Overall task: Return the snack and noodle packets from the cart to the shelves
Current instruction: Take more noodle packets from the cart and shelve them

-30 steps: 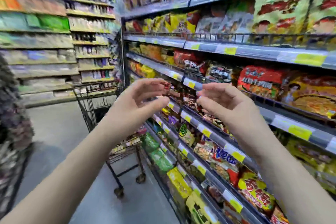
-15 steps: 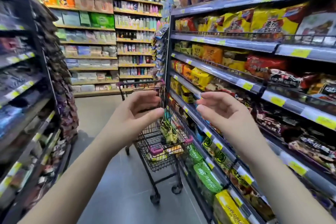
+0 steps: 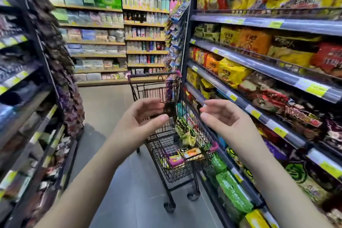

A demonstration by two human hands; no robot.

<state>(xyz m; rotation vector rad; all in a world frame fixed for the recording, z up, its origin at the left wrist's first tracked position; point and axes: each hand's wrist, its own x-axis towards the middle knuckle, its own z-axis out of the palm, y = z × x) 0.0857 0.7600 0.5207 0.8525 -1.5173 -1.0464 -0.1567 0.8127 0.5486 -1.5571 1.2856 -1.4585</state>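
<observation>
A black wire cart [image 3: 187, 176] stands in the aisle straight ahead, close against the right-hand shelves [image 3: 262, 65]. Inside it lie a green-and-black packet [image 3: 185, 133], a yellow-orange packet [image 3: 190, 153] and a pink one [image 3: 175, 160]. My left hand [image 3: 140, 122] and my right hand [image 3: 222, 118] are raised in front of the cart at chest height, a hand's width apart. Both hold nothing, with curved, parted fingers. The right-hand shelves are full of noodle packets in yellow, orange, red and green.
A dark shelf unit [image 3: 24, 98] with hanging dark packets [image 3: 68, 98] lines the left side. The grey floor [image 3: 103, 105] runs between the two units to a back wall of shelves [image 3: 114, 24] holding bottles and boxes.
The view has swung left from the right-hand shelves to the aisle, and the cart now sits in the middle. My hands keep the same raised, empty pose.
</observation>
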